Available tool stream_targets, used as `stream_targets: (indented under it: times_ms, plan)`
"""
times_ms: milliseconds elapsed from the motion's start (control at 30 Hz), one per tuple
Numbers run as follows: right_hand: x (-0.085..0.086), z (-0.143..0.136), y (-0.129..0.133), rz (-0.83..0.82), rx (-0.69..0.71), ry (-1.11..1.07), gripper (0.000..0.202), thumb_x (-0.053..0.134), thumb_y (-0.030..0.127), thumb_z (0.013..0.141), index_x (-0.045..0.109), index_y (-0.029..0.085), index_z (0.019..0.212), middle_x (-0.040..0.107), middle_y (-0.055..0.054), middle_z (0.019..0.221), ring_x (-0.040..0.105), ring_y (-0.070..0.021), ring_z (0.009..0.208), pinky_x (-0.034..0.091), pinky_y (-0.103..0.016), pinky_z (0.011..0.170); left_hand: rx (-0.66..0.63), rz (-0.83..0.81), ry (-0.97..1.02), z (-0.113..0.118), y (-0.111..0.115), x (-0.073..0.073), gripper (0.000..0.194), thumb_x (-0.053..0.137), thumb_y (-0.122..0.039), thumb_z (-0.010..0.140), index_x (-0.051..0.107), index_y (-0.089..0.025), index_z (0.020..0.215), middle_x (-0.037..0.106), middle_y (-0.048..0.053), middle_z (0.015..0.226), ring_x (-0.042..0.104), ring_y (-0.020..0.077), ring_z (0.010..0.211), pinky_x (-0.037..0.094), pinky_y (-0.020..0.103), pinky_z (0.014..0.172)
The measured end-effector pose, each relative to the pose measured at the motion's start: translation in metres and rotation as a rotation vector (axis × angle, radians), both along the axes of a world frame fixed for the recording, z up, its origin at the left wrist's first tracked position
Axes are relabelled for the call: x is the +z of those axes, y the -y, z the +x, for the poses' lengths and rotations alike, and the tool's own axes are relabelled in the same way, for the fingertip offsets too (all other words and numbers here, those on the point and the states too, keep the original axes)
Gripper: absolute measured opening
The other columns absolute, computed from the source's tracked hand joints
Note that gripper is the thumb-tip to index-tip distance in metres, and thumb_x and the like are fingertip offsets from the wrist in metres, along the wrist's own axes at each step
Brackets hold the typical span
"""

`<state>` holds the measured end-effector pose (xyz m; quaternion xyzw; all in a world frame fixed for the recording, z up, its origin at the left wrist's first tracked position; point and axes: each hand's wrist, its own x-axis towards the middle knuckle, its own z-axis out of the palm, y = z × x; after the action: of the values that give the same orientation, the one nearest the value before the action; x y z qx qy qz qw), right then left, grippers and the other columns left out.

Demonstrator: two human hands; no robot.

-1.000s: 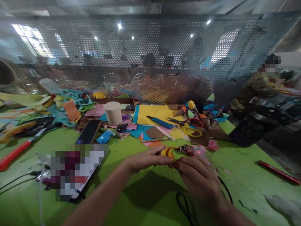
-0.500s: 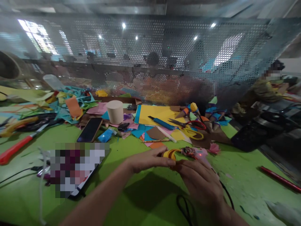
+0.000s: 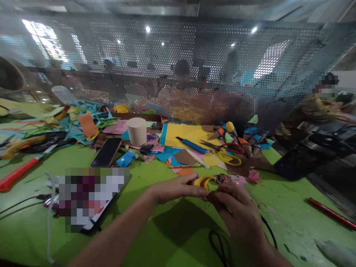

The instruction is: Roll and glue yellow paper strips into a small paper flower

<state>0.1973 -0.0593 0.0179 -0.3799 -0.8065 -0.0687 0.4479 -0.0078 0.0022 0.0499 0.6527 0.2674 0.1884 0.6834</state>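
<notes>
My left hand [image 3: 178, 187] is closed on a curled yellow paper piece [image 3: 205, 181] above the green table [image 3: 133, 230]. Just right of it, my right hand [image 3: 236, 207] has its fingers bent and pressed together near the lower edge of that paper. What those fingertips pinch, if anything, is hidden. Behind my right hand lies a pink item with a small red light [image 3: 232, 180], partly covered by the hand. A pink paper flower [image 3: 254, 175] sits to its right.
Farther back are yellow-handled scissors [image 3: 229, 156], a blue cutter [image 3: 193, 145], a white roll [image 3: 137, 131], paper scraps and a phone [image 3: 107, 152]. A red-handled tool [image 3: 19, 173] lies left, a red pen [image 3: 330, 213] right. A person [image 3: 317, 107] is at the far right.
The fingers of my right hand have bent more and drawn slightly back from the yellow paper. My left hand has hardly moved.
</notes>
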Motion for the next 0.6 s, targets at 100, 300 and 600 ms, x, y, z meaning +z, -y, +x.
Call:
stream_targets:
  times_ms: [100,300,600]
  plan:
    - [-0.002,0.001,0.0,-0.044,-0.005,-0.024,0.011,0.06,0.014,0.092,0.066,0.022,0.09,0.062,-0.005,0.088,0.063,-0.0176,0.078,0.055,-0.026,0.066,-0.013,-0.023,0.034,0.0,0.0,-0.003,0.047,0.068,-0.049,0.08,0.058,-0.019,0.114,0.058,0.005,0.111,0.048,0.0249,0.11,0.038,0.037,0.096]
    - [-0.003,0.003,-0.003,-0.018,-0.009,-0.01,0.009,0.061,0.014,0.092,0.066,0.021,0.089,0.062,-0.005,0.088,0.063,-0.0176,0.08,0.055,-0.026,0.066,-0.02,-0.023,0.039,0.001,-0.001,-0.005,0.048,0.068,-0.048,0.081,0.059,-0.019,0.118,0.059,0.007,0.119,0.048,0.0274,0.117,0.036,0.041,0.102]
    - [0.007,0.002,-0.004,0.076,-0.011,0.045,0.012,0.059,0.014,0.093,0.068,0.018,0.087,0.065,-0.006,0.082,0.066,-0.0174,0.072,0.054,-0.028,0.062,0.016,-0.131,0.083,0.0,0.0,-0.01,0.048,0.071,-0.048,0.079,0.063,-0.022,0.119,0.062,0.005,0.117,0.051,0.0231,0.11,0.038,0.036,0.098]
